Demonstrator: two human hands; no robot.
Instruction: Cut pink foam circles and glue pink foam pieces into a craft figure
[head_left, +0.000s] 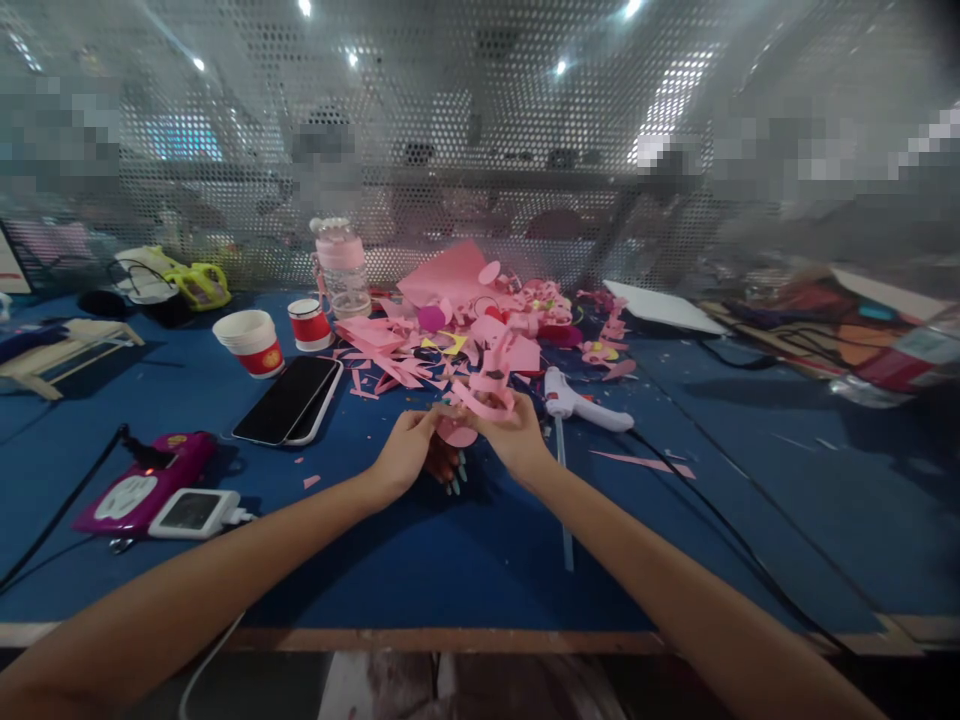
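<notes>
Over the middle of the table, my left hand [405, 450] and my right hand [514, 430] are close together, both closed on a pink paper piece [491, 395] with curled strips. Its upper strips rise above my right hand. Just below and between the hands is a small brown object with pale blue-green tips [448, 468], partly hidden. Beyond the hands lies a heap of pink paper scraps [390, 345], with some yellow and purple bits in it. To the right of my right hand rests a white glue gun [589, 402] with a clear glue stick [564, 500].
On the left are a black phone [289, 400], paper cups [250, 345], a purple power strip [146, 485] and a small wooden frame [67, 355]. A clear bottle [341, 270] stands behind. A cable [720, 540] crosses the right side, near a white tray [664, 307].
</notes>
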